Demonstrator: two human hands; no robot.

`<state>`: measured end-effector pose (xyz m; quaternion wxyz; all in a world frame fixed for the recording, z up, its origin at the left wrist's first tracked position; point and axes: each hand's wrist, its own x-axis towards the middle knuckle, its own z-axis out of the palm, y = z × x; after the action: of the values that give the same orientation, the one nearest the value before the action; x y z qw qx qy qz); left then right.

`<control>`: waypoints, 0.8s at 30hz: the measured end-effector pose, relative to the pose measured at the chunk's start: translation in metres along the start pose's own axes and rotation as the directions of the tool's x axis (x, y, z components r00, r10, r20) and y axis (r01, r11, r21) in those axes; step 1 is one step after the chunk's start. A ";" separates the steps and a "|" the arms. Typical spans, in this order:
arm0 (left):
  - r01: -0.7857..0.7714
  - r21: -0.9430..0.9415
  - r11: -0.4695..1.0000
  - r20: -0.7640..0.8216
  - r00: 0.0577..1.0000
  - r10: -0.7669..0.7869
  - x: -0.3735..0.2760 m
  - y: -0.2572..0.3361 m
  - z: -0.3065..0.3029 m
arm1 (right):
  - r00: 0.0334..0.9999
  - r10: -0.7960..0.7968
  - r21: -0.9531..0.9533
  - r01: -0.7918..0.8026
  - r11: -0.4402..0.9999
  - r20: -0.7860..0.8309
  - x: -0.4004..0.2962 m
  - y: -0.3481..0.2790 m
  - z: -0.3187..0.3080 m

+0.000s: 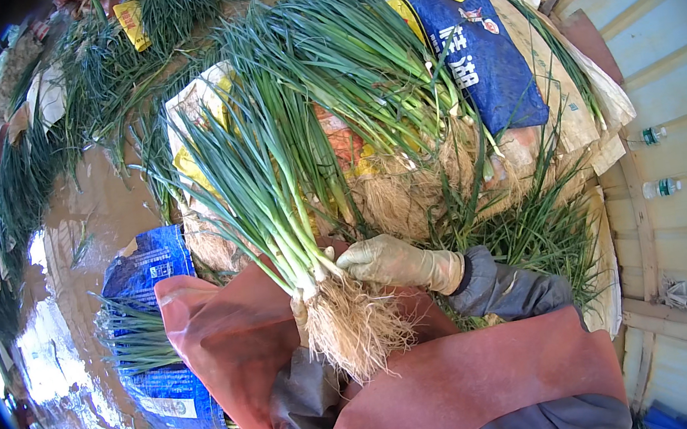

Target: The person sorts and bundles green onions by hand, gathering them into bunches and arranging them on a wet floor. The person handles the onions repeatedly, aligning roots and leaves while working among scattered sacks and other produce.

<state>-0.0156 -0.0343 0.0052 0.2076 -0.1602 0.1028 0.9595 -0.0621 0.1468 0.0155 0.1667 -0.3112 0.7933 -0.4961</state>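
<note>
A bunch of green onions (283, 222) with long pale roots (359, 329) lies slanted above my lap, leaves pointing up and left. My left hand (299, 314) grips the bunch from below at the white stem bases; roots and stems hide most of it. On the right side, my right hand (398, 260), in a soiled pale glove, has its fingers bent against the base of the outer stalk, just above the roots. Beyond my hands, a heap of more green onions (363, 68) rests on printed woven sacks, its dry roots (403, 197) towards me.
A reddish apron (488, 377) covers my lap. To the left, a blue woven sack (172, 393) holds green onions beside wet, muddy ground (79, 379). Loose leaves (536, 247) lie at right. A blue printed sack (479, 60) covers part of the heap. Two plastic bottles (662, 188) are by the ribbed wall.
</note>
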 end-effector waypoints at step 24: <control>0.143 0.002 0.990 -0.005 0.990 -0.143 0.012 -0.001 -0.001 | 0.625 0.327 -0.626 -0.771 0.117 -0.709 0.009 0.111 -0.086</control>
<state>-0.0249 -0.0293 0.0003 0.2757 -0.1693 0.0929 0.9416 -0.1549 0.2346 -0.0441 -0.0219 0.0896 0.9929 0.0750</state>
